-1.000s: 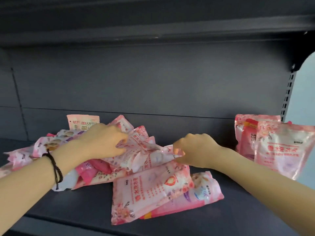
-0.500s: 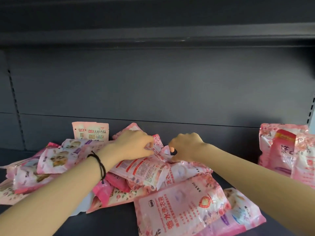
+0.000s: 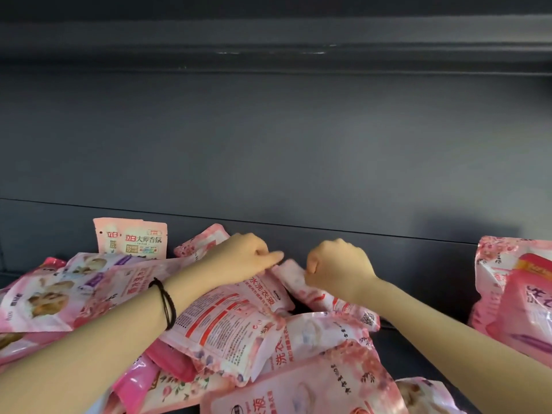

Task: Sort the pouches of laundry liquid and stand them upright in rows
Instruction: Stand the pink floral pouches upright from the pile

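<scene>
A loose heap of pink laundry-liquid pouches [image 3: 227, 327] lies flat and overlapping on the dark shelf [image 3: 418, 339]. My left hand [image 3: 242, 258] rests on top of the heap, its fingers curled and pinching the upper edge of a pouch with red print. My right hand [image 3: 337, 267] is just to the right of it. It pinches the top corner of another pink pouch [image 3: 322, 294] lying at the back of the heap. One pouch with a label [image 3: 131, 239] stands upright against the back wall. At the right edge, pink pouches [image 3: 513, 291] stand upright.
The dark back panel [image 3: 268, 144] rises behind the heap, and an upper shelf [image 3: 268, 46] hangs overhead. Bare shelf floor shows between the heap and the standing pouches on the right. A black band [image 3: 164, 303] circles my left wrist.
The view has moved closer and lower over the heap. Both hands have reached further back, and the right hand now pinches a pouch corner at the back of the pile.
</scene>
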`<state>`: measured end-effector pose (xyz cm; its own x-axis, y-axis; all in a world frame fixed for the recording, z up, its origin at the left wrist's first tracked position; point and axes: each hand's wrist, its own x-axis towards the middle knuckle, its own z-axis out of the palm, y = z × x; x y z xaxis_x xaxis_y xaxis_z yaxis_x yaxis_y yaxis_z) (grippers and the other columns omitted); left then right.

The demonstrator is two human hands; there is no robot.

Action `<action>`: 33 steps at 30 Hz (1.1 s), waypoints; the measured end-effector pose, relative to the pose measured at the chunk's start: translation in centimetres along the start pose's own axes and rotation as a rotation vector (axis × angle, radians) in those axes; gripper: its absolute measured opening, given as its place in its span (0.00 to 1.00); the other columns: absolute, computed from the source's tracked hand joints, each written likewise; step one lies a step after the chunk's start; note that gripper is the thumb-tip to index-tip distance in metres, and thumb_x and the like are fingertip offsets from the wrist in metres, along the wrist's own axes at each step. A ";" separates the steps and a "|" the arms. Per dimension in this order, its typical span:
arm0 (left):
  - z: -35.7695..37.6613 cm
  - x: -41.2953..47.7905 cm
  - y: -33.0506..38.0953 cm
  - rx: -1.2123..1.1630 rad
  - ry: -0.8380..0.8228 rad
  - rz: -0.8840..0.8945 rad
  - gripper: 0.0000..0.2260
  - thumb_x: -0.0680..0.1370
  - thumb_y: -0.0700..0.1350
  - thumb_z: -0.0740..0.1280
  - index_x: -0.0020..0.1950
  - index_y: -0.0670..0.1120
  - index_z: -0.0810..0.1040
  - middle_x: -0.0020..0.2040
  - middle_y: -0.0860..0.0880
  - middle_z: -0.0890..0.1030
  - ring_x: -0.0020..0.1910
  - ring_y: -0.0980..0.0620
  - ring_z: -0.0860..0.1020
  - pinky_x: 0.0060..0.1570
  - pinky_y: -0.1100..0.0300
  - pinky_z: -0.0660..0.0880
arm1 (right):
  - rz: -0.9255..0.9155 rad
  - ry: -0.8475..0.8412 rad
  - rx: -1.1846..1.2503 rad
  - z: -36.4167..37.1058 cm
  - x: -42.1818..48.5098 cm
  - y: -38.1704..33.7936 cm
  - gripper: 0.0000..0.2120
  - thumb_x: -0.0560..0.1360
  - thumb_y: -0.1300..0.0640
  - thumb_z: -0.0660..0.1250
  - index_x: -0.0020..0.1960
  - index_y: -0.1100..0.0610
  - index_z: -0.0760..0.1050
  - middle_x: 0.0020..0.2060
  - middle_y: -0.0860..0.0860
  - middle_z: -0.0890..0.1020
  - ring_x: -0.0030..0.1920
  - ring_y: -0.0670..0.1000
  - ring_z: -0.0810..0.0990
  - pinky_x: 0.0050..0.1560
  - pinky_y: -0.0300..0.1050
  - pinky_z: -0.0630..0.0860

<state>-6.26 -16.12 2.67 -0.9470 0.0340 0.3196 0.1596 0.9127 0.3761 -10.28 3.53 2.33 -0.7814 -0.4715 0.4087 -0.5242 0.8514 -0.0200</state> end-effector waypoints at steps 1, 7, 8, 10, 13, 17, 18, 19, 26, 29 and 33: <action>-0.1 0.5 0.3 -0.050 -0.009 -0.035 0.23 0.75 0.66 0.59 0.38 0.49 0.82 0.34 0.56 0.82 0.37 0.57 0.80 0.45 0.58 0.77 | 0.034 0.034 0.044 -0.6 0.2 0.5 0.06 0.65 0.53 0.65 0.35 0.54 0.78 0.32 0.50 0.80 0.34 0.56 0.78 0.33 0.39 0.69; -1.0 2.2 3.4 -0.489 -0.137 -0.197 0.21 0.79 0.61 0.59 0.50 0.45 0.82 0.45 0.48 0.85 0.43 0.53 0.84 0.41 0.58 0.80 | 0.137 0.288 0.238 -3.8 0.7 2.4 0.06 0.66 0.57 0.68 0.34 0.58 0.80 0.31 0.55 0.82 0.35 0.58 0.81 0.33 0.43 0.76; -1.4 2.3 4.1 -0.564 -0.124 -0.190 0.21 0.79 0.61 0.59 0.50 0.45 0.81 0.45 0.48 0.85 0.44 0.52 0.84 0.41 0.58 0.80 | 0.136 0.330 0.277 -4.3 0.6 2.4 0.06 0.67 0.57 0.68 0.34 0.58 0.80 0.30 0.55 0.82 0.34 0.59 0.80 0.33 0.43 0.76; -2.5 2.3 5.7 -0.688 -0.036 -0.165 0.17 0.78 0.60 0.62 0.49 0.47 0.80 0.43 0.49 0.84 0.44 0.53 0.83 0.37 0.61 0.79 | 0.102 0.427 0.350 -5.5 0.6 1.6 0.06 0.68 0.56 0.69 0.33 0.57 0.80 0.29 0.53 0.81 0.31 0.57 0.78 0.32 0.44 0.75; -4.4 1.9 8.0 -0.878 0.082 -0.112 0.20 0.75 0.61 0.66 0.51 0.45 0.81 0.45 0.46 0.85 0.43 0.51 0.84 0.38 0.60 0.81 | -0.007 0.615 0.408 -7.4 0.8 -0.9 0.06 0.70 0.55 0.69 0.36 0.54 0.82 0.29 0.50 0.81 0.30 0.55 0.76 0.32 0.43 0.72; -5.6 0.0 9.0 -0.992 0.205 0.010 0.17 0.75 0.60 0.68 0.49 0.47 0.85 0.40 0.49 0.84 0.43 0.49 0.84 0.45 0.56 0.82 | -0.044 0.765 0.348 -8.2 0.2 -4.3 0.08 0.72 0.54 0.66 0.37 0.54 0.82 0.32 0.49 0.81 0.31 0.55 0.76 0.31 0.43 0.73; -5.4 -0.7 8.8 -0.999 0.224 0.016 0.15 0.76 0.58 0.68 0.48 0.47 0.85 0.37 0.51 0.84 0.42 0.50 0.84 0.44 0.56 0.82 | -0.031 0.750 0.339 -7.9 -0.1 -4.8 0.09 0.72 0.54 0.66 0.37 0.54 0.81 0.32 0.50 0.81 0.31 0.55 0.77 0.31 0.43 0.73; -5.2 -1.4 8.6 -1.003 0.236 0.004 0.14 0.77 0.56 0.67 0.46 0.47 0.85 0.35 0.52 0.84 0.40 0.50 0.83 0.43 0.55 0.82 | -0.019 0.722 0.330 -7.4 -0.4 -5.2 0.10 0.73 0.53 0.65 0.37 0.55 0.81 0.32 0.50 0.80 0.32 0.55 0.77 0.32 0.44 0.74; -4.3 -4.1 8.1 -0.867 0.410 -0.003 0.19 0.82 0.47 0.61 0.43 0.30 0.73 0.35 0.40 0.74 0.35 0.45 0.74 0.41 0.40 0.78 | -0.129 0.643 0.527 -5.4 -4.1 -5.6 0.11 0.75 0.47 0.66 0.42 0.51 0.84 0.36 0.44 0.83 0.34 0.47 0.79 0.35 0.44 0.76; -4.6 -4.9 7.2 -0.829 0.414 0.005 0.22 0.82 0.50 0.59 0.45 0.30 0.74 0.41 0.41 0.75 0.39 0.45 0.74 0.46 0.37 0.76 | 0.076 0.601 0.930 -5.2 -4.5 -3.5 0.04 0.75 0.49 0.67 0.43 0.46 0.81 0.38 0.39 0.82 0.39 0.42 0.81 0.39 0.40 0.77; -4.4 -6.1 6.1 -0.904 0.457 0.016 0.25 0.82 0.53 0.58 0.47 0.29 0.73 0.42 0.31 0.76 0.41 0.44 0.74 0.42 0.50 0.71 | 0.343 0.304 1.142 -3.7 -3.7 -1.4 0.23 0.75 0.47 0.68 0.68 0.44 0.66 0.62 0.43 0.73 0.55 0.45 0.75 0.49 0.41 0.73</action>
<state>1.76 -12.56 6.87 -0.7755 -0.2889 0.5614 0.5020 0.2572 0.8257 -5.36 4.95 4.20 -0.9066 -0.0606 0.4175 -0.4217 0.1590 -0.8927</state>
